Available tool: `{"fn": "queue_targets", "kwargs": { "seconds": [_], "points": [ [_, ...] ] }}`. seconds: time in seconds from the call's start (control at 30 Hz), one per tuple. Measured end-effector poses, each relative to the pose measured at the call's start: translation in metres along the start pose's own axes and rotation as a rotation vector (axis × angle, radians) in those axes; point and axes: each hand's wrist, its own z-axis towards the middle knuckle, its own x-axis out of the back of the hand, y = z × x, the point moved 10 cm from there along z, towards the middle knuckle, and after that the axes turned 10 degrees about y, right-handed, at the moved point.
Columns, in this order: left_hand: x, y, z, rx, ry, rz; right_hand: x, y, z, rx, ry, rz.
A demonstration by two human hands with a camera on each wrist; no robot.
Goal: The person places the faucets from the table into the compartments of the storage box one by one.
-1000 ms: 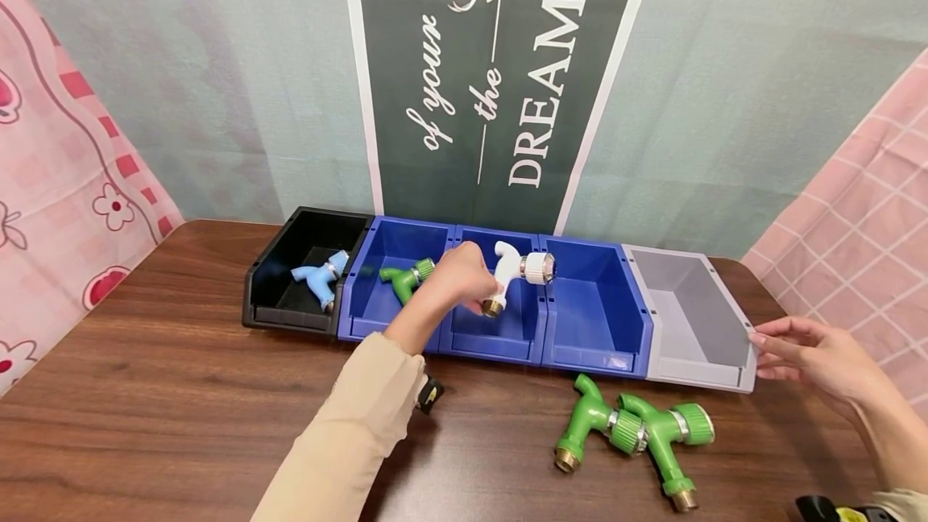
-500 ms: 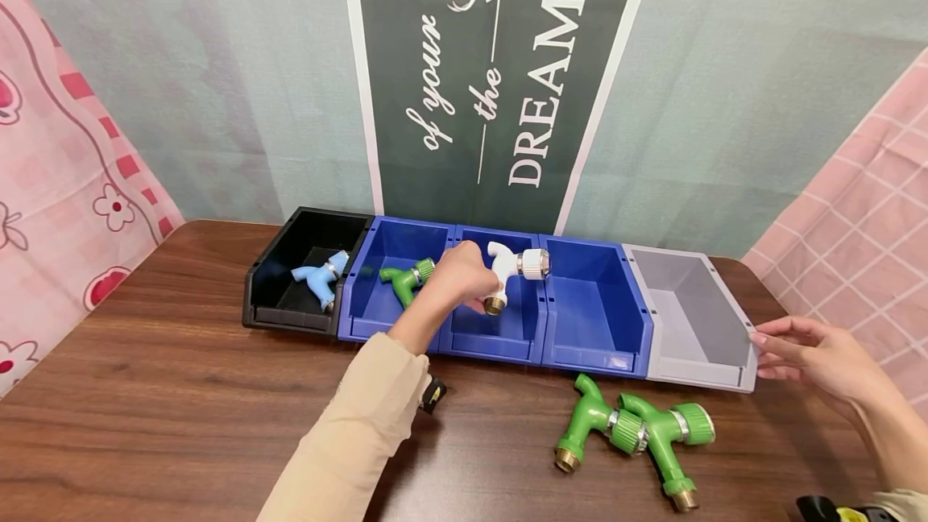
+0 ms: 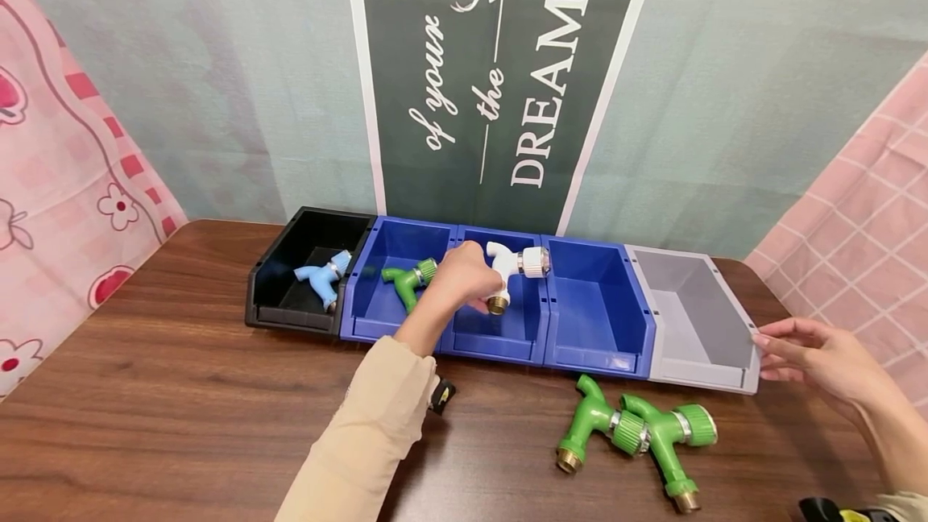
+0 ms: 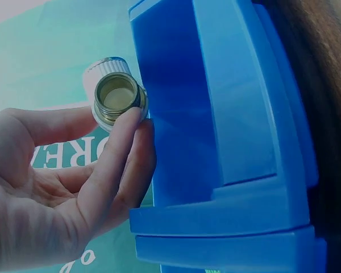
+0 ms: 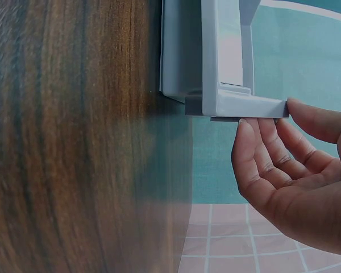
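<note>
My left hand [image 3: 467, 276] pinches a white tap [image 3: 505, 272] over the middle blue bin [image 3: 496, 347]. In the left wrist view, the tap's brass threaded end [image 4: 118, 95] faces the camera between thumb and fingers. With thumb and fingertips, my right hand [image 3: 822, 357] grips the outer side edge of the grey bin [image 3: 738, 377]. The right wrist view shows the thumb at the bin's rim [image 5: 253, 106] and the other fingertips against its outer wall. Two green taps [image 3: 590, 417] lie on the table in front of the bins, touching or overlapping.
A black bin [image 3: 290, 316] at the left end holds a light blue tap [image 3: 319, 280]. Beside it, a blue bin [image 3: 362, 327] contains a green tap [image 3: 406, 280]. Another blue bin [image 3: 594, 359] adjoins the grey one. Behind the row hangs a printed curtain [image 3: 493, 103].
The left hand has stayed nearly in place, while the white tap has shifted slightly left and turned a little. The right hand still holds the grey bin's edge.
</note>
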Motion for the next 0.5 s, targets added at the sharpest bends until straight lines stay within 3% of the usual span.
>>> {"fn": "queue_targets", "kwargs": {
  "seconds": [0.5],
  "points": [
    [-0.0031, -0.0010, 0.0001, 0.006, 0.025, -0.021, 0.0007, -0.0009, -0.0002, 0.000, 0.017, -0.026]
  ]
}}
